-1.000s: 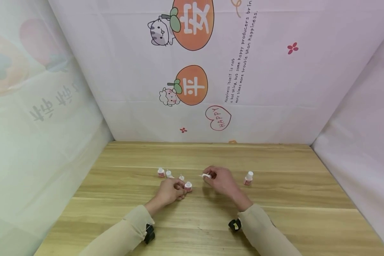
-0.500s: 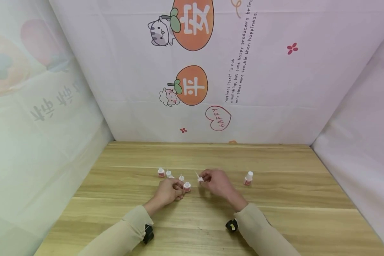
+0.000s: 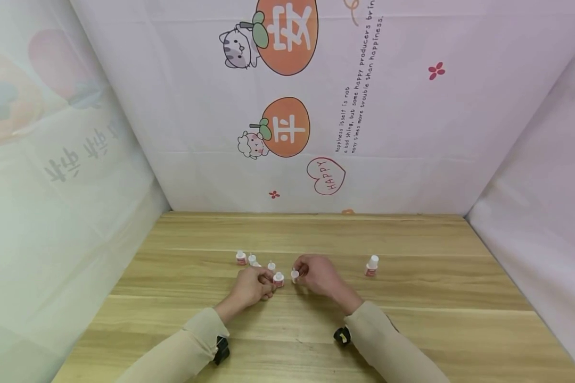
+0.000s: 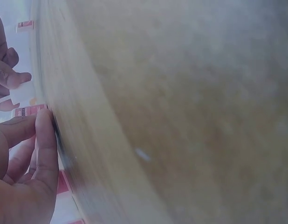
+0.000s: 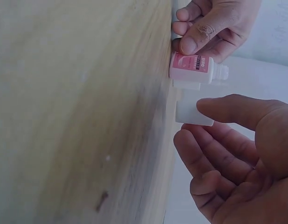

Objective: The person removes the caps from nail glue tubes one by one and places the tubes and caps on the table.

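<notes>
My left hand (image 3: 251, 286) holds a small bottle (image 5: 193, 69) with a pink label upright on the table, thumb and fingers at its side. Its neck is uncapped. Just right of it, my right hand (image 3: 320, 274) pinches a white brush cap (image 3: 295, 276) between thumb and fingers. The cap is turned brush upward, its wide end down close to the wood. In the right wrist view, the thumb (image 5: 228, 108) lies against the cap's side. The left wrist view shows the left fingertips (image 4: 46, 135) at the bottle's labelled side.
Behind the left hand stand another open bottle (image 3: 241, 259) and upturned white brush caps (image 3: 271, 266), one partly hidden. A capped bottle (image 3: 371, 266) stands to the right on the wooden table (image 3: 412, 319). A printed cloth wall (image 3: 402, 159) rises behind.
My right hand has moved left and down, turning the cap from sideways to brush-up beside the bottle. The left hand has shifted the bottle slightly left.
</notes>
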`<state>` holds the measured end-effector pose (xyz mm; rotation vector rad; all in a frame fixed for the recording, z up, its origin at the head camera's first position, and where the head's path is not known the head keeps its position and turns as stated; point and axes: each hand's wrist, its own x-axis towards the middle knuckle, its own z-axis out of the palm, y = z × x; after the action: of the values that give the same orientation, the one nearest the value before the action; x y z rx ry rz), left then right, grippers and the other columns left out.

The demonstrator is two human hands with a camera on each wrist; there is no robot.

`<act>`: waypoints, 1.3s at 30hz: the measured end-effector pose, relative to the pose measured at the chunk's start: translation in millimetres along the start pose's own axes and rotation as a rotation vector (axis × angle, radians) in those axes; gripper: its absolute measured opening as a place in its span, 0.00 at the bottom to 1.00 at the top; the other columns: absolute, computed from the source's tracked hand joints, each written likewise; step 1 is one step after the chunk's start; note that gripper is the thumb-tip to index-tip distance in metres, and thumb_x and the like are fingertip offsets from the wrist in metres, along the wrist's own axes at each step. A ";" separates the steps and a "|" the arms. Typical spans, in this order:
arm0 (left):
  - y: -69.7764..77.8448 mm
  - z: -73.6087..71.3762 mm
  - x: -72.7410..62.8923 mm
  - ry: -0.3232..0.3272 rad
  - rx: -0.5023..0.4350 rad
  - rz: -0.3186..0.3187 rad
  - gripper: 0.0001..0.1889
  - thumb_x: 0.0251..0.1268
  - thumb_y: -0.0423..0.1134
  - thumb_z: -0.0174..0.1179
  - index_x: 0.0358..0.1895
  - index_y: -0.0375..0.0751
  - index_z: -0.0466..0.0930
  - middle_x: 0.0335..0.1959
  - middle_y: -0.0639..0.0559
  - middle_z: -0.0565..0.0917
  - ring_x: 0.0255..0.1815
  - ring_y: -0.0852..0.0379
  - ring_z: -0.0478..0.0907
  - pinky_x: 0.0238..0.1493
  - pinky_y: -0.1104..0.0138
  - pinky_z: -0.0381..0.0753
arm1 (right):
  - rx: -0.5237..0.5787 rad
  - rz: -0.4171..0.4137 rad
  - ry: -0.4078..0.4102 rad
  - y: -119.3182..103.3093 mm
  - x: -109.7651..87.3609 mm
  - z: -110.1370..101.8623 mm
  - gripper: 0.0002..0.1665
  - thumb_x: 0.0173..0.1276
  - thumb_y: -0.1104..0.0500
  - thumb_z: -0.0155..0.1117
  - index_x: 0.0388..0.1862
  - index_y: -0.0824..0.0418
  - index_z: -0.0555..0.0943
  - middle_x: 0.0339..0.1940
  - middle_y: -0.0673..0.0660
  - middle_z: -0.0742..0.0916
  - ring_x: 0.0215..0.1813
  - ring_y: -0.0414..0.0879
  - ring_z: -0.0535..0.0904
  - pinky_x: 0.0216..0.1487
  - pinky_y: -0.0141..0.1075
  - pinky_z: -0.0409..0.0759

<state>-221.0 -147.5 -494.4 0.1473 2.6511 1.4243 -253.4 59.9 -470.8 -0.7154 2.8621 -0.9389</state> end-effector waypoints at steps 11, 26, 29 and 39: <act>-2.4 -1.7 0.3 -0.011 -0.022 0.011 0.07 0.58 0.22 0.63 0.37 0.34 0.86 0.23 0.47 0.86 0.20 0.61 0.81 0.23 0.70 0.83 | -0.015 -0.005 -0.038 -1.7 2.2 3.0 0.09 0.57 0.63 0.76 0.30 0.55 0.82 0.28 0.49 0.86 0.32 0.39 0.79 0.36 0.34 0.78; -2.9 -3.3 0.9 -0.008 -0.029 -0.014 0.08 0.57 0.23 0.65 0.41 0.32 0.85 0.25 0.47 0.87 0.21 0.60 0.83 0.24 0.68 0.84 | -0.027 0.018 -0.080 -0.1 3.4 3.8 0.10 0.58 0.63 0.76 0.35 0.57 0.82 0.30 0.49 0.87 0.34 0.40 0.81 0.41 0.37 0.81; -2.6 -4.4 -0.2 -0.015 -0.045 -0.032 0.08 0.57 0.23 0.66 0.40 0.32 0.85 0.26 0.46 0.87 0.21 0.60 0.83 0.25 0.68 0.85 | -0.014 0.040 -0.093 0.9 2.2 2.7 0.11 0.58 0.65 0.74 0.40 0.59 0.83 0.33 0.51 0.88 0.37 0.42 0.83 0.45 0.40 0.83; -8.0 -14.0 -7.1 -0.003 0.082 -0.023 0.07 0.58 0.31 0.68 0.40 0.38 0.86 0.24 0.53 0.85 0.22 0.62 0.80 0.24 0.71 0.81 | -0.038 0.099 -0.086 6.4 -5.3 -1.6 0.17 0.57 0.61 0.77 0.46 0.61 0.84 0.37 0.52 0.89 0.41 0.44 0.84 0.51 0.43 0.83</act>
<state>-216.4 -164.5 -492.9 0.1265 2.7012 1.3082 -251.6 67.7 -473.6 -0.5954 2.8173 -0.8226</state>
